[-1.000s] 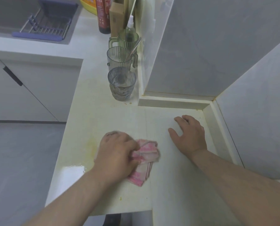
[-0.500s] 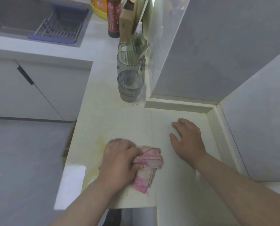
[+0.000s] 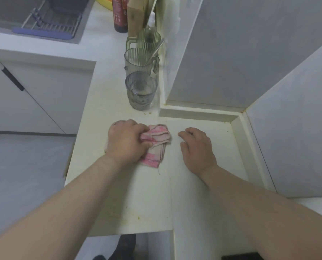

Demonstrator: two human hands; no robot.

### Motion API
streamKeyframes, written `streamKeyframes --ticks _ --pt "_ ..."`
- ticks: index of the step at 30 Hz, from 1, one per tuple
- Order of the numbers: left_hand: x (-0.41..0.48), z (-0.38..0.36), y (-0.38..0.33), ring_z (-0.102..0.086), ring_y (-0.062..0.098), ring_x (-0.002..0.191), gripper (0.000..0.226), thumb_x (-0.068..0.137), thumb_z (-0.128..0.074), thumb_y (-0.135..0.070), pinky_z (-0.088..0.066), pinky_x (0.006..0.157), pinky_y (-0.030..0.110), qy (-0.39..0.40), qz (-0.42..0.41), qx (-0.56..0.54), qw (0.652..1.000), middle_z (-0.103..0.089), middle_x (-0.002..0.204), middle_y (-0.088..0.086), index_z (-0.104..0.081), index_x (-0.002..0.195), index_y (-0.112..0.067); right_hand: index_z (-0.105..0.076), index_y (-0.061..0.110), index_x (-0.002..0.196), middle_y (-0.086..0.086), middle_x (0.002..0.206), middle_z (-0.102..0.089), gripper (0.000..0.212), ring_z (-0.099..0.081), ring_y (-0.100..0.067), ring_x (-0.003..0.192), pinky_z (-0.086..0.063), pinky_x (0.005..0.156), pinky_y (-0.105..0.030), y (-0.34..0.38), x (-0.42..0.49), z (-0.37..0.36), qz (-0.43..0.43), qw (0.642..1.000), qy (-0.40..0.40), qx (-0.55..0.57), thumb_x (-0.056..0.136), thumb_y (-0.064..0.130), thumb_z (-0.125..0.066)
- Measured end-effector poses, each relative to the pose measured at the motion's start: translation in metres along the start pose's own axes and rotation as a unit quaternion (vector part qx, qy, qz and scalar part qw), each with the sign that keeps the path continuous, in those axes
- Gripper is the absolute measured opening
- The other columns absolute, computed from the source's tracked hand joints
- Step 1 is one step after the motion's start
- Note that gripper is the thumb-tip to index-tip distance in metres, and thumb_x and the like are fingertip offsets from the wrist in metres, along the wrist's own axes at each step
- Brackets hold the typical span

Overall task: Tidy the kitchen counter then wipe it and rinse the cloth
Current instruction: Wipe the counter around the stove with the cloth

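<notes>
A crumpled pink cloth [image 3: 157, 142] was gripped by the left hand [image 3: 127, 140] and pressed onto the cream counter [image 3: 147, 199]. The right hand [image 3: 196, 150] was laid flat on the counter just beside the cloth, fingers spread. A grey glass [image 3: 141, 90] and two ribbed green mugs [image 3: 140, 61] were lined up along the wall. A sink rack [image 3: 47, 25] was seen at top left.

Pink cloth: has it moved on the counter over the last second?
Yes. The pink cloth, gripped by the left hand, has slid forward toward the grey glass; the gap between them is smaller than before.
</notes>
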State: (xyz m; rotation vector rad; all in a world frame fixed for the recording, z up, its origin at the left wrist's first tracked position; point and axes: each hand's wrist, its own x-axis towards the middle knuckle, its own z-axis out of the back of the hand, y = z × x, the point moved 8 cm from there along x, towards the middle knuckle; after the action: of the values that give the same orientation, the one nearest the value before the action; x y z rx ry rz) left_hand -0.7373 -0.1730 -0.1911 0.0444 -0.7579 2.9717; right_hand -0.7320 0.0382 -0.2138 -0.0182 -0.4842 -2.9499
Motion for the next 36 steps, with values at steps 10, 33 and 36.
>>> streamKeyframes --ticks 10,33,36 --pt "-0.038 -0.002 -0.008 -0.055 0.023 0.099 0.049 0.064 -0.059 -0.056 -0.026 0.091 0.032 0.009 -0.014 -0.001 1.0 -0.063 0.096 -0.003 -0.069 0.105 -0.03 -0.066 0.012 0.118 -0.012 0.124 -0.057 0.044 -0.049 -0.031 0.118 -0.036 0.103 -0.042 0.001 -0.005 0.002 -0.009 0.999 0.006 0.032 0.089 0.027 -0.037" --pt "-0.185 -0.013 -0.035 -0.057 0.02 0.081 0.037 0.056 -0.067 -0.046 -0.028 0.08 0.029 0.007 -0.054 -0.021 0.998 -0.058 0.086 -0.012 -0.068 0.091 -0.033 -0.062 0.01 0.116 -0.015 0.124 -0.054 0.053 -0.048 -0.035 0.117 -0.037 0.104 -0.045 0.015 -0.073 0.005 -0.052 0.999 0.001 -0.009 0.079 0.03 -0.029" --pt "-0.192 -0.012 -0.037 -0.055 0.017 0.08 0.039 0.059 -0.064 -0.047 -0.026 0.078 0.027 -0.002 -0.067 -0.02 0.998 -0.058 0.085 -0.013 -0.065 0.095 -0.034 -0.061 0.011 0.117 -0.015 0.126 -0.054 0.044 -0.047 -0.035 0.12 -0.036 0.106 -0.046 0.014 -0.073 0.004 -0.052 0.999 0.005 -0.007 0.081 0.024 -0.039"
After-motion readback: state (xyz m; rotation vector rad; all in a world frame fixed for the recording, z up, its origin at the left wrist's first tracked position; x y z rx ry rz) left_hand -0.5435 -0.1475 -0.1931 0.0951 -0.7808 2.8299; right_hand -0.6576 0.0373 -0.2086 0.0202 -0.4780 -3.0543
